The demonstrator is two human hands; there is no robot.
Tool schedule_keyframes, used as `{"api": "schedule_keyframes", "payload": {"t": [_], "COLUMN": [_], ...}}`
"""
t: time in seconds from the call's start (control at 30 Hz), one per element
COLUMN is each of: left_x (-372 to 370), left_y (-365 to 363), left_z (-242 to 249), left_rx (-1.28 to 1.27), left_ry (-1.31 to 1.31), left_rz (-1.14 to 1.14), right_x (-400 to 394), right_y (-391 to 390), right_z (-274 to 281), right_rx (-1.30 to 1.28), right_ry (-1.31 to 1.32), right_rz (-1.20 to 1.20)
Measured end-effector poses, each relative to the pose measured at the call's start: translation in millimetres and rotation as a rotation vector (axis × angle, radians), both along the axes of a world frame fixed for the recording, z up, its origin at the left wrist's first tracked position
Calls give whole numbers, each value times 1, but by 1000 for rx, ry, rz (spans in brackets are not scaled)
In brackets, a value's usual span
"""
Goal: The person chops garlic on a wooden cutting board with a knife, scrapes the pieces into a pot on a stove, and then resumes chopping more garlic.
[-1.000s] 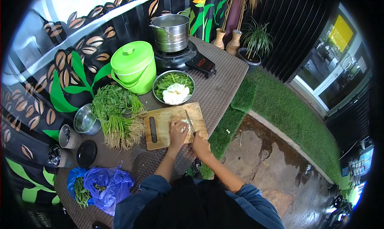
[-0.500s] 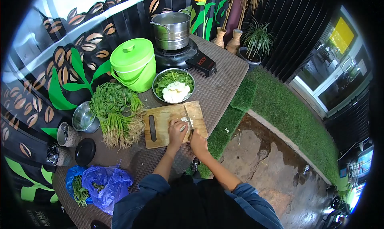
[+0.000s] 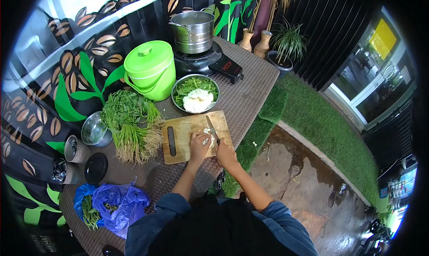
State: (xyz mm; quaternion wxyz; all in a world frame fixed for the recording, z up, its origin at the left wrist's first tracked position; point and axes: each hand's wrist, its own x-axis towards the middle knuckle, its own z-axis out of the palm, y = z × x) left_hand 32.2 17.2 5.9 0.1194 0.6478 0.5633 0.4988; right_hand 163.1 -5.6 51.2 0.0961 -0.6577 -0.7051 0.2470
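Note:
On the wooden cutting board (image 3: 182, 131) my left hand (image 3: 199, 147) has its fingers curled over a small white piece (image 3: 205, 141), perhaps garlic or onion. Chopped white bits (image 3: 207, 131) lie just beyond the fingertips. My right hand (image 3: 226, 154) is wrapped round the handle of a knife (image 3: 211, 126), whose blade points away from me across the board, right of the bits. Past the board's far edge stands a metal bowl (image 3: 218, 100) holding green leaves (image 3: 187, 86) and a white mass (image 3: 198, 100).
Left of the board lies a bunch of rooted greens (image 3: 132, 122). Behind are a lidded green bucket (image 3: 154, 75) and a steel pot (image 3: 193, 34) on a black stove (image 3: 187, 63). A metal bowl (image 3: 97, 133), black lid (image 3: 96, 168) and purple bag (image 3: 118, 207) sit left.
My right hand and the knife have shifted slightly right, and the blade is now more slanted, away from the fingers of my left hand. The left hand stays nearly in place.

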Motion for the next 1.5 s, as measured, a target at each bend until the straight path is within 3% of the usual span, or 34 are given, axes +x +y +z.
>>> {"api": "schedule_keyframes", "payload": {"t": [0.23,0.4,0.5,0.87,1.2,1.37,1.5], "left_x": [0,-1,-1,-2,-2,-18,-28], "left_y": [0,-1,0,1,-1,15,27], "left_z": [4,3,2,-1,16,-1,-7], "left_rx": [11,5,-9,-5,130,-15,64], "left_ry": [8,-18,-20,-19,42,-149,2], "left_rz": [-5,7,7,11,42,63,176], "right_x": [-17,-3,-15,-18,43,39,13], "right_y": [-16,-8,-18,-13,9,-1,-10], "right_z": [-5,3,-9,-25,5,-10,-10], "right_rx": [-17,12,1,60,-2,81,103], "right_ry": [25,2,35,10,277,169,113], "right_rz": [-115,-1,-114,-98,113,3,37]}}
